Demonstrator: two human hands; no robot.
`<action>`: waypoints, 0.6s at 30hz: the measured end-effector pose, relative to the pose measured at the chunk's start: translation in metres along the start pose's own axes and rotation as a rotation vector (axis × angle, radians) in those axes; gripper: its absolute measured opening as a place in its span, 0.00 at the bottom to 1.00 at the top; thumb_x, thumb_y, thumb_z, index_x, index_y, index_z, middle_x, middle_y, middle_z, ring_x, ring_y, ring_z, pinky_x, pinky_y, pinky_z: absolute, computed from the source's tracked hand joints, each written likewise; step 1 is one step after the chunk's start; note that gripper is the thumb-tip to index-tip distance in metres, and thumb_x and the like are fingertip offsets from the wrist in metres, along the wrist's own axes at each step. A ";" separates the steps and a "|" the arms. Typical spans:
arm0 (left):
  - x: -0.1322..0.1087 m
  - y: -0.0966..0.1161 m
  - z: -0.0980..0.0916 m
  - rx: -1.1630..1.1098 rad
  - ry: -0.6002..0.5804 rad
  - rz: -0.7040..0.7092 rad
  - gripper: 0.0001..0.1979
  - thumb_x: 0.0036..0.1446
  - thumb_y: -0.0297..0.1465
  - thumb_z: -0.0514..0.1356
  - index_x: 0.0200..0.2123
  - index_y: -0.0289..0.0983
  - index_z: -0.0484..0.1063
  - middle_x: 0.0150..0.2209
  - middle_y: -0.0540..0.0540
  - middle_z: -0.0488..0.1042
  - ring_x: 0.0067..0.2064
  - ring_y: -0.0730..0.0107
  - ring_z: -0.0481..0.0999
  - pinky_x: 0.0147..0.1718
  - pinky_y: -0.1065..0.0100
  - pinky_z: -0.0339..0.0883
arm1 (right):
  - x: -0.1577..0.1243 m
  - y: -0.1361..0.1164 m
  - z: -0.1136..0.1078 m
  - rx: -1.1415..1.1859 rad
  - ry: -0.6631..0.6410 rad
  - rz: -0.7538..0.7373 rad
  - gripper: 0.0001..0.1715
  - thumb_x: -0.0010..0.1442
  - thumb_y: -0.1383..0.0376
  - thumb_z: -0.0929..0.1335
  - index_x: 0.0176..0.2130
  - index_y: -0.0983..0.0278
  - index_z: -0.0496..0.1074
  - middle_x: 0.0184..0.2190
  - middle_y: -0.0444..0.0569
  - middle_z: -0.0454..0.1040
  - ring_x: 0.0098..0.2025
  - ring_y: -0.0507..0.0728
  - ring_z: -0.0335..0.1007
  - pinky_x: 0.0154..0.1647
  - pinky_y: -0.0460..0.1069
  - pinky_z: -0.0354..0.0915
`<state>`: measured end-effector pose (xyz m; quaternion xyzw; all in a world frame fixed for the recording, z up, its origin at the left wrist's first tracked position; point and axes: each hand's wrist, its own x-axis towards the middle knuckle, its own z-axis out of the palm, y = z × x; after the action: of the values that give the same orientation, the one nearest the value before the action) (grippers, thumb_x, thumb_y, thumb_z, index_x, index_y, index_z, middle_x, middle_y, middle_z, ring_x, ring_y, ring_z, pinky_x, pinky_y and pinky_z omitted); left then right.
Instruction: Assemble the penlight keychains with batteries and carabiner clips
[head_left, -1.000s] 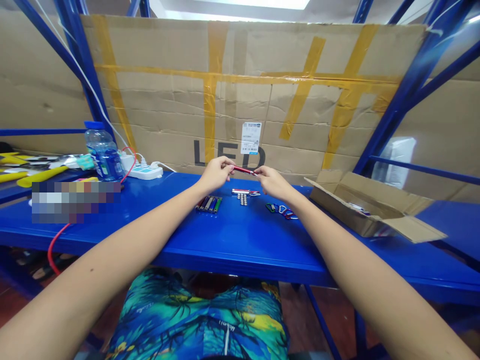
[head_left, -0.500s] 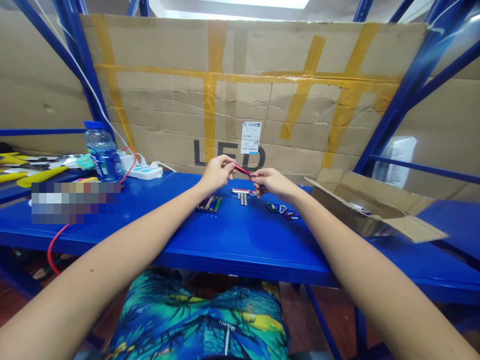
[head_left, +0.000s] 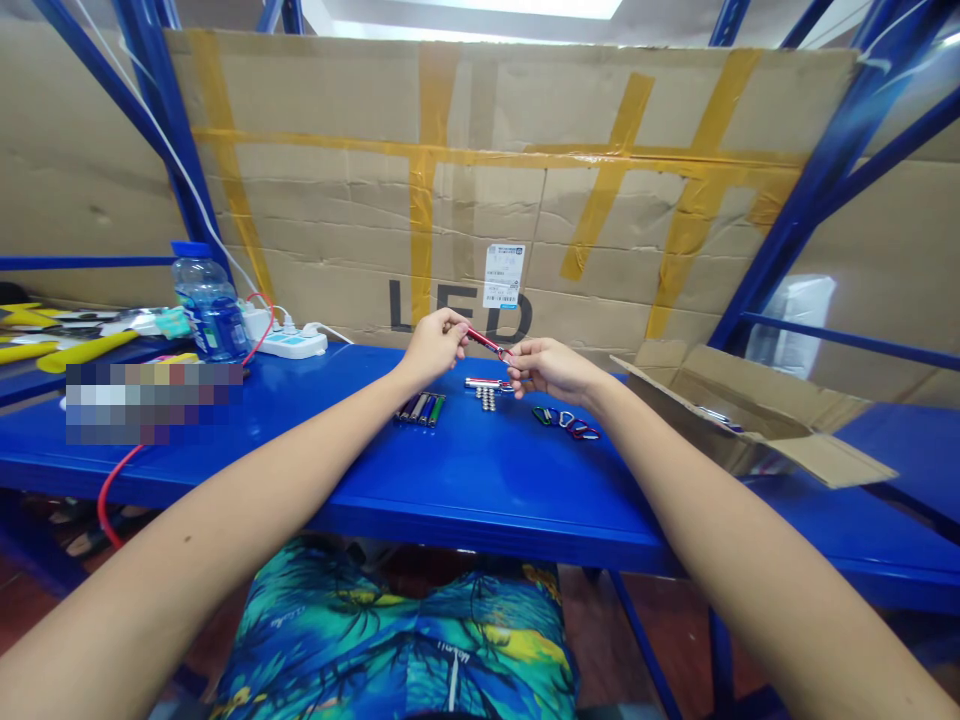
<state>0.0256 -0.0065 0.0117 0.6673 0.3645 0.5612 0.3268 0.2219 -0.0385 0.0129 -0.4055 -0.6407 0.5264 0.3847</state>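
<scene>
Spanning the space between the two hands, a slim red tube (head_left: pixel 484 340) is hanging above the blue table (head_left: pixel 480 470), its long axis sloping down from left to right; the left hand (head_left: pixel 436 345) is gripping its upper end between thumb and fingers, while the right hand (head_left: pixel 551 368) is pinching at a small loop (head_left: pixel 503 354) on the lower end, so the left is sitting nearer the tube's body and the right nearer the loop; over to the right, an open cardboard box (head_left: pixel 675 425) is holding some shiny pieces (head_left: pixel 718 417), too small to identify, and far left a blue-capped bottle (head_left: pixel 214 320) is standing upright, its label partly hiding the contents
</scene>
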 end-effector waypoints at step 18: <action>0.004 -0.016 0.005 -0.108 -0.221 -0.025 0.22 0.62 0.46 0.57 0.29 0.33 0.72 0.25 0.44 0.74 0.25 0.74 0.72 0.24 0.71 0.63 | 0.003 0.003 0.010 -0.416 0.071 -0.229 0.09 0.63 0.64 0.64 0.31 0.64 0.69 0.15 0.38 0.58 0.17 0.50 0.55 0.20 0.47 0.57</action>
<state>0.0286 0.0056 -0.0007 0.7019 0.3039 0.4991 0.4073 0.2121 -0.0395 0.0084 -0.4190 -0.7634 0.3214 0.3720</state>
